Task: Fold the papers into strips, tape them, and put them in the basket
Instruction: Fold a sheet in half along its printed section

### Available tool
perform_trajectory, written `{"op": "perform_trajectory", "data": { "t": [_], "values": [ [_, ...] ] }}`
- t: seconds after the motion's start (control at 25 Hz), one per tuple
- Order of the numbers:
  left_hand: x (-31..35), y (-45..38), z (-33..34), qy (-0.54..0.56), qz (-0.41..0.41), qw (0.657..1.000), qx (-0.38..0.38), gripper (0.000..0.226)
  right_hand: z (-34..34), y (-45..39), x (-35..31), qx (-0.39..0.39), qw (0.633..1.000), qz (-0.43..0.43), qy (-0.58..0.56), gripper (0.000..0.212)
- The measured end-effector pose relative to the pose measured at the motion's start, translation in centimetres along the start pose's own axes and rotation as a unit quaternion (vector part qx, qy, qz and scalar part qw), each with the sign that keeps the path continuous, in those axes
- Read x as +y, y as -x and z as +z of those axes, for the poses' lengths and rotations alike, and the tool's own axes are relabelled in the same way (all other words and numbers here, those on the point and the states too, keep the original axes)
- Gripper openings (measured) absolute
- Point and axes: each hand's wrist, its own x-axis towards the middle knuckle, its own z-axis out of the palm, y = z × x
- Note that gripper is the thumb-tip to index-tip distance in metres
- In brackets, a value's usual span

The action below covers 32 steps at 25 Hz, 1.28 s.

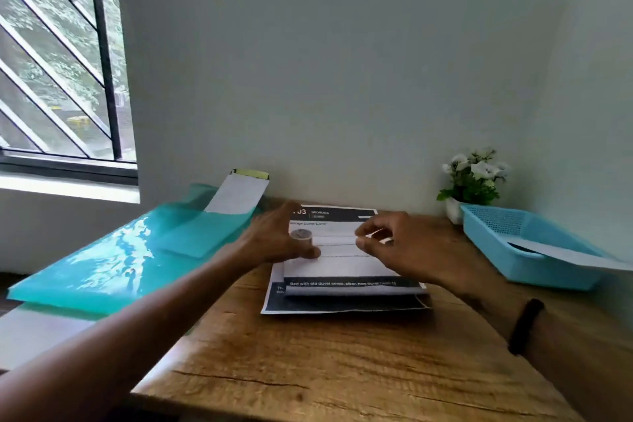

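White folded paper (342, 252) under both hands — left grip (274, 238) holds tape roll (301, 236), right grip (394, 243) pinches tape.

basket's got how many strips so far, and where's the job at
Done: one folded paper already lies in the blue basket. In hand: left hand holds the tape roll, right hand pinches a tape piece over the folded strip. Left: taping it, then the sheets beneath.

On the white printed paper sheet (342, 305) lying on the wooden table we read "03" and "Duvet Cover" (blurred); its folded strip (352, 283) reads "Bed with old duvet cover".
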Motion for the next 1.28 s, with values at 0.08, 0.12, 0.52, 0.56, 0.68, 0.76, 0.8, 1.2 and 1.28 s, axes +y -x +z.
{"op": "perform_trajectory", "data": {
  "t": [0.08,0.12,0.52,0.56,0.68,0.76,0.8,1.2,1.28],
  "values": [
    [-1.1,-0.1,0.5,0.022,0.017,1.000,0.007,0.084,1.4,-0.2,-1.5,-0.065,0.997,-0.044,0.015,0.045],
    [-1.5,-0.2,0.7,0.030,0.027,0.999,0.012,0.082,2.2,0.2,-2.0,-0.110,0.992,-0.061,0.011,0.055],
    [-3.7,-1.2,1.0,0.040,0.016,0.992,0.119,0.055,4.2,3.0,-1.7,-0.208,0.976,-0.046,0.056,0.084],
    [-4.2,-1.3,0.9,0.026,-0.001,0.992,0.121,0.054,4.2,2.9,-1.5,-0.206,0.976,-0.045,0.056,0.084],
    [-4.7,-1.3,1.0,0.006,-0.023,0.995,0.098,0.058,3.5,3.2,-1.7,-0.206,0.976,-0.048,0.048,0.085],
    [-4.2,-1.0,0.9,0.005,-0.021,0.993,0.115,0.061,2.3,2.6,-2.2,-0.184,0.982,-0.030,-0.001,0.082],
    [-3.8,-0.9,0.8,0.010,-0.009,0.990,0.138,0.060,1.7,1.5,-1.6,-0.147,0.989,-0.026,-0.013,0.080],
    [4.4,-4.4,1.5,0.433,-0.170,0.885,-0.027,0.090,1.6,-9.0,11.2,-0.009,0.983,0.183,0.012,0.086],
    [4.2,-5.2,2.4,0.469,-0.184,0.864,-0.007,0.096,2.3,-9.3,12.0,-0.001,0.985,0.172,-0.011,0.094]
  ]
}}
